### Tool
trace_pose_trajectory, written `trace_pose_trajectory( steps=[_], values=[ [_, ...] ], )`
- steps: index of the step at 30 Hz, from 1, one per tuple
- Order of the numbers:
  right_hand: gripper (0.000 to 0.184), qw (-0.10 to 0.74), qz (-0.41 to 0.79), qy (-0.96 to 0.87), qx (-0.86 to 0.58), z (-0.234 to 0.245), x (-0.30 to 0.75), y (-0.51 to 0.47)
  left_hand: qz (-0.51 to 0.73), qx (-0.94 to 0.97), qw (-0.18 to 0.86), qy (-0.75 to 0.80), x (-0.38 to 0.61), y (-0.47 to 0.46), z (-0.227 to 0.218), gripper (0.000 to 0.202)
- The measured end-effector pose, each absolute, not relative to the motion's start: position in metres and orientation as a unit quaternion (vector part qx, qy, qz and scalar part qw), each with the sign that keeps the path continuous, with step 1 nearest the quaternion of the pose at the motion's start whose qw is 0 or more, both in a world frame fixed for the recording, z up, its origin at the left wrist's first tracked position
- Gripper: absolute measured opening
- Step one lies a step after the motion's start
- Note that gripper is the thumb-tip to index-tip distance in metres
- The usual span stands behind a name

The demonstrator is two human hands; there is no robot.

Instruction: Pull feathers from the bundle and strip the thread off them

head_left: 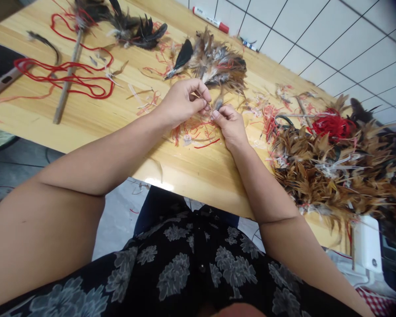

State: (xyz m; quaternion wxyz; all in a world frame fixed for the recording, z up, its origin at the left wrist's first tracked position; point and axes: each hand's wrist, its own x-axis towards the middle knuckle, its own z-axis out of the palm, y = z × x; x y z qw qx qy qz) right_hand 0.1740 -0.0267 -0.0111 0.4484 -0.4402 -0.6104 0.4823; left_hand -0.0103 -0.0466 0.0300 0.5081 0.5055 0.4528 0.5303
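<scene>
A: Landmark: grey-brown feather bundle (218,61). Hands?
B: Both on its near side. Right hand (233,128): thumb and finger clamped on a small feather (219,102). Left hand (187,103): fingertips together beside it; whether they grip anything, I cannot tell.
A: Small feather's position?
B: Just nearer than the bundle, between the hands.
A: Surroundings?
B: Red cord (53,67) crossing a stick (62,103), well left of the bundle; brown feather heap (317,171) to its right; marker (207,18) beyond it.

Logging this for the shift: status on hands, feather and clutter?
Left hand pinched shut, hold unclear. Right hand pinching small grey feather. Red scraps on table close by, not visibly blocking.
</scene>
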Motion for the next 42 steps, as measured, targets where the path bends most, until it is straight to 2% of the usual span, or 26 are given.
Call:
trace_pose_trajectory(
  steps=[8, 13, 24, 32, 37, 42],
  values=[
    [0.058, 0.416, 0.532, -0.591, -0.440, -0.007, 0.175, -0.031, 0.507, 0.591, 0.437, 0.450, -0.009, -0.051, 0.033, 0.035],
    [0.058, 0.421, 0.539, -0.584, -0.438, -0.005, 0.174, -0.031, 0.515, 0.562, 0.466, 0.449, -0.009, -0.054, 0.035, 0.029],
    [0.064, 0.400, 0.567, -0.597, -0.404, 0.000, 0.178, -0.030, 0.549, 0.533, 0.478, 0.432, -0.004, -0.055, 0.040, 0.043],
    [0.058, 0.400, 0.587, -0.581, -0.398, 0.009, 0.177, -0.034, 0.558, 0.523, 0.513, 0.390, -0.007, -0.049, 0.029, 0.032],
    [0.055, 0.419, 0.593, -0.556, -0.405, 0.000, 0.181, -0.028, 0.652, 0.501, 0.433, 0.368, -0.016, -0.033, 0.019, 0.024],
    [0.056, 0.438, 0.586, -0.537, -0.420, -0.004, 0.184, -0.022, 0.706, 0.454, 0.440, 0.318, -0.022, -0.028, 0.029, 0.020]
  ],
)
